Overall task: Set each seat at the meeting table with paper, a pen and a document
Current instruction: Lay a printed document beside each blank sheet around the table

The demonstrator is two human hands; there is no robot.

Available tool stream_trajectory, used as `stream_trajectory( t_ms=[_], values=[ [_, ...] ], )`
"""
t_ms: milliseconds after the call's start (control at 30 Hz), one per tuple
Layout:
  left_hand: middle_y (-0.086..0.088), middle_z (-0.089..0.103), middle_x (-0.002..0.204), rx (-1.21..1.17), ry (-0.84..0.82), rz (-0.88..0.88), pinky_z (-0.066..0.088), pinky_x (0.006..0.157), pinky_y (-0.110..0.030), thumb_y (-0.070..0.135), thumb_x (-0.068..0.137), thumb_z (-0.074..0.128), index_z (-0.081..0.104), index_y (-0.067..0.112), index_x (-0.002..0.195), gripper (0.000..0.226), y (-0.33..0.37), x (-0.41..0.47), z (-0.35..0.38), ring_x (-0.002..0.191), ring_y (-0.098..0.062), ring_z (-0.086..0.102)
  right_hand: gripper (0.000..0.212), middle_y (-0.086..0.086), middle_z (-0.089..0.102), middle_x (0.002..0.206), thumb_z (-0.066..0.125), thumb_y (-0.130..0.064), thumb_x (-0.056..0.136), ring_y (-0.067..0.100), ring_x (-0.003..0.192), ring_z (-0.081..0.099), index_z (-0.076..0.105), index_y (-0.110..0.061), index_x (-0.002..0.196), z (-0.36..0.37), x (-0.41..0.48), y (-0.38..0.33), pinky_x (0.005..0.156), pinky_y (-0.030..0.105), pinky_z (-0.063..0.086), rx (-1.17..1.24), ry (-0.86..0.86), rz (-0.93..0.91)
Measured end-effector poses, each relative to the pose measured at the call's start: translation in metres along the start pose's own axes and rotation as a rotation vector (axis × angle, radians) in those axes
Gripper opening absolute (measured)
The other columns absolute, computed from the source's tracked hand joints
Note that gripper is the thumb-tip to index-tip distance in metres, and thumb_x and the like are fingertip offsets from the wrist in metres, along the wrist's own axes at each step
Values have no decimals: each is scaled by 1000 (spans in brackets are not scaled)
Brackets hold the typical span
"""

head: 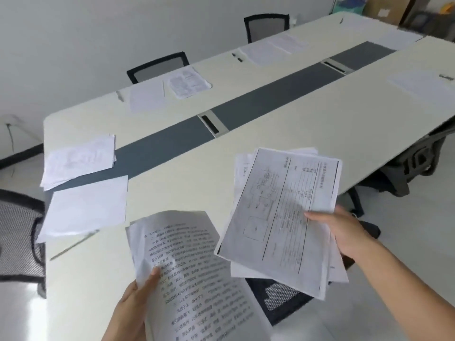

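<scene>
Above the near edge of the long white meeting table, the left hand pinches one limp printed text sheet. The right hand clamps a loose fanned stack of form pages by its edge. Light, floppy paper probably needs support underneath.

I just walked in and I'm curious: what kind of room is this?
Most likely an office meeting room: a long white table with cable ports down its grey middle strip, mesh-backed office chairs along it, and papers laid out at each seat.
</scene>
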State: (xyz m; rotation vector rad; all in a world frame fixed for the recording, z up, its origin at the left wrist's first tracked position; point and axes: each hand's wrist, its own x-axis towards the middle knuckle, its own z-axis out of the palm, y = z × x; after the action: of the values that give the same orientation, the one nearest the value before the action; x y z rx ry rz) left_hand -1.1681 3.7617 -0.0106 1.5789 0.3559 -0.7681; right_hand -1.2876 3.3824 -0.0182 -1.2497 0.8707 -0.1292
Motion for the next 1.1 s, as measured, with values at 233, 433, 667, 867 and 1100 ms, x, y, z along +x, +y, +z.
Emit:
stream_trajectory(
  t_ms=[233, 433, 667, 867, 1100],
  values=[
    [-15, 76, 89, -158, 121, 25, 61, 60, -37, 42, 70, 73, 63, 2, 104, 53, 39, 40, -56, 80, -32, 73, 48, 6, 68, 123, 68, 7, 83, 21, 114, 63, 60, -5, 128, 119, 116, -35, 104, 36, 44, -290, -173, -40],
    [-22, 73, 99, -274, 153, -5, 59, 72, -48, 20, 93, 53, 63, 1, 111, 27, 57, 63, -78, 84, -38, 72, 34, 10, 69, 107, 69, 5, 80, 26, 95, 65, 64, -1, 113, 189, 205, 32, 87, 33, 52, -677, -123, 120],
    [-23, 73, 100, -300, 148, -64, 58, 77, -52, 17, 94, 51, 64, 2, 109, 24, 57, 74, -75, 85, -38, 72, 33, 7, 69, 101, 65, -14, 77, 29, 88, 64, 62, -10, 110, 213, 231, 82, 74, 31, 53, -1057, -23, 125],
    [-23, 72, 101, -289, 68, -63, 56, 81, -55, 18, 93, 52, 65, 1, 108, 26, 75, 81, -54, 86, -39, 71, 44, 6, 67, 113, 70, -22, 80, 29, 95, 63, 54, -15, 121, 197, 213, 58, 72, 29, 46, -1181, -43, 76],
    [-22, 71, 108, -228, -158, -54, 56, 83, -54, 20, 90, 55, 64, 2, 114, 31, 95, 79, 11, 95, -41, 69, 39, -1, 66, 115, 66, -35, 89, 19, 106, 63, 61, -18, 124, 132, 142, 26, 88, 32, 49, -912, -33, -49]
  ],
)
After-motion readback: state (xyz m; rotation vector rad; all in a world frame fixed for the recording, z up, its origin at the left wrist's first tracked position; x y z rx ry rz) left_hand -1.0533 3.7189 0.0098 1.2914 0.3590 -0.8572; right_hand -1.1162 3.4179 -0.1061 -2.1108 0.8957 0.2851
